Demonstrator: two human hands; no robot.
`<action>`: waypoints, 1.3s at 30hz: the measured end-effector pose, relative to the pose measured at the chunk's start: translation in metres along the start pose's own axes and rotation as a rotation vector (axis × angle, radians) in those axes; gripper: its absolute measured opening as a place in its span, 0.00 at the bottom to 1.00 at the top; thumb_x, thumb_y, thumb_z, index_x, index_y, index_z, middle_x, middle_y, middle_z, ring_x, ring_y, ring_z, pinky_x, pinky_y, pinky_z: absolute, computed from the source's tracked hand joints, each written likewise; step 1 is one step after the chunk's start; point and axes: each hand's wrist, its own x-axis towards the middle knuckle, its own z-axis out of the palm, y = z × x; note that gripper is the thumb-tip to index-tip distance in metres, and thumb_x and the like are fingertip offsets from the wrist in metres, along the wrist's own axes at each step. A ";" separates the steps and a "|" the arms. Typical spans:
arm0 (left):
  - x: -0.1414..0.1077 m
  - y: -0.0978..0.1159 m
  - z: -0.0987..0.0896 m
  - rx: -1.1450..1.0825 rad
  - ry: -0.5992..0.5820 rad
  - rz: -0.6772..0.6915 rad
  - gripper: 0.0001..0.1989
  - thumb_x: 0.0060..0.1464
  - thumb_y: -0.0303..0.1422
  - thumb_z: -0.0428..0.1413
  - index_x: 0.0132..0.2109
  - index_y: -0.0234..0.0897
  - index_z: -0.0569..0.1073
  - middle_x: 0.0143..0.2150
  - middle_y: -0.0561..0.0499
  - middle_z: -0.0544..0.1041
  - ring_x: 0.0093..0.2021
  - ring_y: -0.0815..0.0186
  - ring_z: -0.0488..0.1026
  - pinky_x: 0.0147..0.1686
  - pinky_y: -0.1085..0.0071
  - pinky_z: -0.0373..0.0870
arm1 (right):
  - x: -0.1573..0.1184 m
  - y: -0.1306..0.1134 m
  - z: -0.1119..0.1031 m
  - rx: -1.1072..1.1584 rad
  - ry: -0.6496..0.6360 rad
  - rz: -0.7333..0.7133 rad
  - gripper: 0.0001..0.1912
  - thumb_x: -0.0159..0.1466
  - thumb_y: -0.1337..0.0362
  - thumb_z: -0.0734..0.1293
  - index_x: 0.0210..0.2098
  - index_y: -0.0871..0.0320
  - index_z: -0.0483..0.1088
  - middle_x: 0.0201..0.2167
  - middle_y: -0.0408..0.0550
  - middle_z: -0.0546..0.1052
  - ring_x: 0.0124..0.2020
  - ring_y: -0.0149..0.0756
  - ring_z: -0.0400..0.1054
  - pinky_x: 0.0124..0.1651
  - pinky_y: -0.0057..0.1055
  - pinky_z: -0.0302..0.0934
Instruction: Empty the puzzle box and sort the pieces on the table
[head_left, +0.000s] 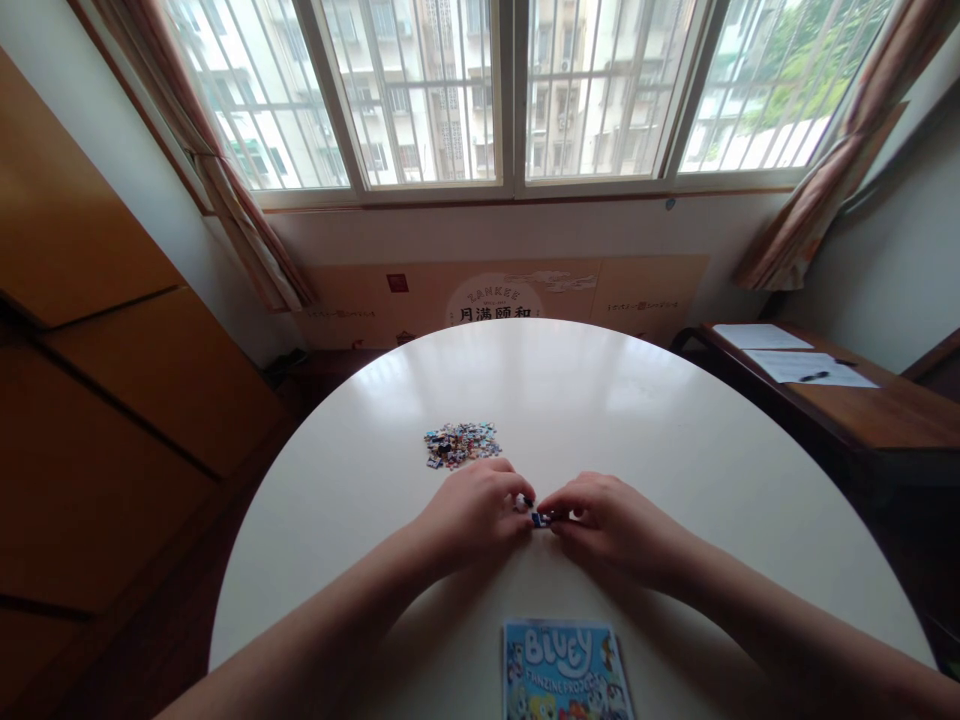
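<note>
My left hand and my right hand meet over the middle of the white round table. Between the left thumb and fingers is a small black-and-white puzzle piece. The right fingertips pinch a small dark blue puzzle piece, close to the left thumb; whether the two pieces touch I cannot tell. Just beyond the left hand lies a loose heap of puzzle pieces. Nearest to me, a blue picture card marked "Bluey" lies flat, partly cut off by the frame's lower edge.
A wooden side table on the right bears white papers and dark pens. Orange-brown cabinets stand on the left. Past the table are a printed panel and a barred window with curtains.
</note>
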 end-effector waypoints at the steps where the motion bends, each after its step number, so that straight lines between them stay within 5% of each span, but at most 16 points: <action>1: 0.000 0.000 0.000 -0.002 0.005 0.002 0.12 0.53 0.32 0.61 0.46 0.43 0.80 0.44 0.48 0.78 0.45 0.57 0.74 0.46 0.61 0.70 | 0.000 0.000 0.001 -0.002 0.007 0.003 0.14 0.61 0.69 0.65 0.42 0.53 0.80 0.35 0.45 0.79 0.37 0.30 0.71 0.42 0.26 0.61; 5: 0.000 -0.001 0.001 -0.004 -0.005 -0.002 0.13 0.53 0.32 0.60 0.46 0.44 0.80 0.44 0.49 0.78 0.45 0.58 0.74 0.45 0.62 0.70 | -0.001 0.002 0.003 -0.041 0.021 0.078 0.18 0.60 0.68 0.67 0.49 0.50 0.77 0.35 0.45 0.79 0.39 0.32 0.70 0.44 0.29 0.62; 11: 0.001 -0.001 0.000 -0.005 -0.024 -0.019 0.09 0.53 0.34 0.61 0.43 0.44 0.81 0.43 0.49 0.77 0.45 0.58 0.73 0.45 0.63 0.69 | 0.000 0.003 0.003 -0.028 -0.003 0.073 0.10 0.62 0.66 0.69 0.41 0.48 0.80 0.35 0.43 0.79 0.41 0.33 0.68 0.47 0.30 0.62; 22: 0.003 -0.007 0.000 -0.074 -0.024 -0.041 0.09 0.50 0.35 0.63 0.41 0.42 0.79 0.41 0.50 0.76 0.44 0.58 0.72 0.43 0.64 0.69 | 0.001 -0.004 0.002 -0.218 -0.024 0.036 0.09 0.64 0.65 0.68 0.42 0.50 0.80 0.35 0.48 0.76 0.41 0.35 0.66 0.48 0.34 0.59; 39: 0.003 -0.001 -0.003 -0.101 -0.028 -0.035 0.10 0.50 0.33 0.63 0.41 0.45 0.81 0.41 0.50 0.76 0.44 0.58 0.72 0.46 0.63 0.69 | 0.003 -0.010 0.008 -0.125 0.011 0.133 0.06 0.58 0.70 0.67 0.34 0.57 0.76 0.33 0.45 0.76 0.40 0.34 0.66 0.46 0.32 0.57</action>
